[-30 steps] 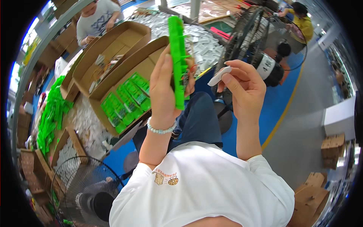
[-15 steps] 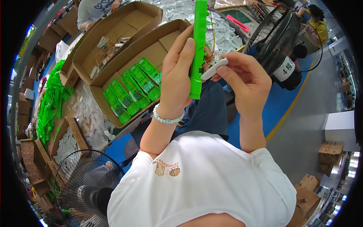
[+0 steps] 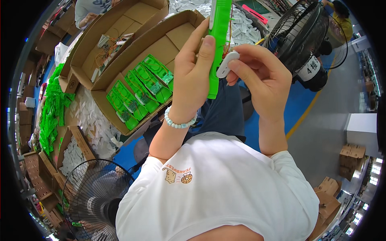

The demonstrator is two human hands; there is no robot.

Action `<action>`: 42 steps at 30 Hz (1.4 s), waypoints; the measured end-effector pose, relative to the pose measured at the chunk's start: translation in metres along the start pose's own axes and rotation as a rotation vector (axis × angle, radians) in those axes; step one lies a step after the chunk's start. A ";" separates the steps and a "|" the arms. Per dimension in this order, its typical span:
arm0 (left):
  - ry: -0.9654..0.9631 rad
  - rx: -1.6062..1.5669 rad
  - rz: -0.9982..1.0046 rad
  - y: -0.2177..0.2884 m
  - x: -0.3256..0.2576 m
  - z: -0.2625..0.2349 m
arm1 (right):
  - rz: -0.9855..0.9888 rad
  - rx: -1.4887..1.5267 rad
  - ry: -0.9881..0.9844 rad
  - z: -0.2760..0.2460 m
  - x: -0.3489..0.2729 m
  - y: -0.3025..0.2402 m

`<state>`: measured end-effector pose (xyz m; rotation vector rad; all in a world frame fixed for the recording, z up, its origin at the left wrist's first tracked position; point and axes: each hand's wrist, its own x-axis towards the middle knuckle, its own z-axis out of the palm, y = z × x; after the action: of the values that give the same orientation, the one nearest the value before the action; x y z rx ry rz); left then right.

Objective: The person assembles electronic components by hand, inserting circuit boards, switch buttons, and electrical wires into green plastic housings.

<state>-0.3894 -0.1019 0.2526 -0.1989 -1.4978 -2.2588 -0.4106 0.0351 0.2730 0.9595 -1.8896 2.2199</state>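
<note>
My left hand [image 3: 194,74] grips a long green plastic housing [image 3: 220,38], held upright with its thumb along the side. Between the thumb and fingers of my right hand [image 3: 263,76] is a small white oval plastic piece [image 3: 227,65], tilted against the housing's right side. Whether the piece touches the housing I cannot tell. A thin orange wire [image 3: 229,28] runs beside the housing. Left of my hands, several green housings with circuit boards and wires [image 3: 138,88] lie in a cardboard tray [image 3: 177,34].
A second cardboard tray [image 3: 132,18] holds wired white parts. White pieces [image 3: 241,28] cover the table behind my hands. A black fan [image 3: 305,44] stands at right, another fan [image 3: 94,197] at lower left. Green parts [image 3: 52,108] are heaped far left. Another person [image 3: 86,12] sits at the back.
The white piece has turned to show its broad face and sits closer against the housing. The housing has shifted slightly right and up. Both hands keep their grip.
</note>
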 end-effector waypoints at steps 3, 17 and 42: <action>0.000 0.167 -0.014 -0.002 -0.002 -0.002 | 0.081 -0.031 -0.021 -0.001 0.005 -0.001; 0.064 0.302 0.142 -0.008 -0.003 -0.014 | 0.282 0.066 -0.050 0.009 0.014 0.004; 0.279 0.231 0.114 0.007 -0.017 -0.037 | 0.187 -0.160 -0.243 0.056 0.029 0.017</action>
<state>-0.3670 -0.1336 0.2377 0.0942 -1.5370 -1.9147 -0.4186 -0.0299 0.2749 1.1108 -2.3100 2.0842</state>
